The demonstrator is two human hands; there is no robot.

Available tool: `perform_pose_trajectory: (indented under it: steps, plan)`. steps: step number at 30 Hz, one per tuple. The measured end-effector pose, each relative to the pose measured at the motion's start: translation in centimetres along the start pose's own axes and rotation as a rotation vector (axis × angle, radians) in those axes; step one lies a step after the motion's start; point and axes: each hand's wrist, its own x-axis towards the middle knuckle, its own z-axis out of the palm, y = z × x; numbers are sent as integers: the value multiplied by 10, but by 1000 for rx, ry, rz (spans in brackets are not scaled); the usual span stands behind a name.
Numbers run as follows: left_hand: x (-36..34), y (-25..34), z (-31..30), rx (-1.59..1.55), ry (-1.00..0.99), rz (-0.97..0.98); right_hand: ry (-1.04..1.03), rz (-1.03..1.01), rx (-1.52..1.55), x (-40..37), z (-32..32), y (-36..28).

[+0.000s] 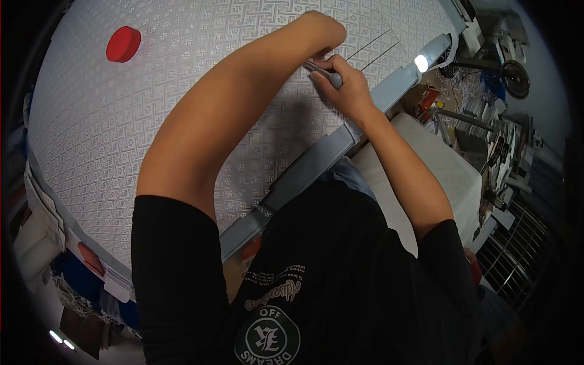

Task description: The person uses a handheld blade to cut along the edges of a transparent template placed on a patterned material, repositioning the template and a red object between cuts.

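My left arm reaches across a silvery patterned sheet (182, 79). At its end, my left hand (328, 31) is bent over near the sheet, and its fingers are hidden behind the wrist. Just below it, my right hand (345, 88) is closed around a slim grey tool with a rounded end (335, 79). The tool's other end disappears behind my left forearm, so I cannot make out its kind. Two thin dark parallel lines (381, 55) run on the sheet to the right of my hands.
A red round object (123, 44) lies on the sheet at the upper left. A grey rail (316, 158) edges the surface close to my body. Beyond it stands a pale covered surface (420, 164), with cluttered tools and stacked papers at the right.
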Motion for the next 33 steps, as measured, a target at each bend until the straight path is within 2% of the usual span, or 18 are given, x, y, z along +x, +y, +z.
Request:
perform_pose_trajectory:
  steps: [1,4,8,13,16,23,25,29,33]
  plan:
    - [7,-2,-1,-4,2,1,-20,3,9,0,-5,2]
    - [20,-12,-9,-125,-153,-24,-30,66,-41,6,-18,8]
    - [22,-19,-12,-167,-133,15,8,16,-102,22,-22,13]
    - [25,-23,-15,-186,-126,28,-37,2,-182,35,-21,10]
    - [25,-25,-16,-193,-123,28,-35,-45,-138,39,-21,12]
    - [26,-28,-18,-210,-114,21,-117,-31,-190,47,-27,12]
    - [26,-28,-18,-212,-110,22,-198,73,-256,50,-30,5]
    - [24,-31,-20,-220,-88,16,-206,81,-243,54,-25,1]
    - [19,-31,-19,-220,-55,18,-12,-83,-138,40,-7,27]
